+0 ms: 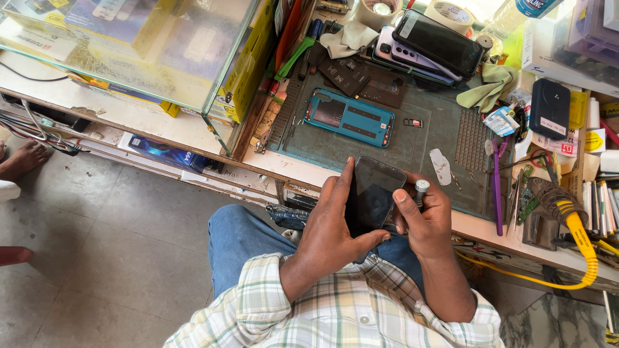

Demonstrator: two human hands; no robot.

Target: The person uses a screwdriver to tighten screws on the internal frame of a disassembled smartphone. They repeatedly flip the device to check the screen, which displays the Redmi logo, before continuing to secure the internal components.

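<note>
My left hand [332, 222] grips a black phone screen panel [373, 193] from its left side, thumb pressed on the lower edge. My right hand [425, 216] touches the panel's right edge and holds a small silver-handled screwdriver [422, 190] upright between its fingers. Both hands hover over my lap, just in front of the workbench edge. On the green work mat [432, 138] lies an opened blue phone body [349, 117], face down with its inside showing.
A stack of phones [429, 46] and tape rolls [451, 14] sit at the back of the bench. A glass display case [148, 45] stands left. Tweezers, a purple tool [497, 187], a black box [549, 108] and a yellow cable [577, 232] crowd the right side.
</note>
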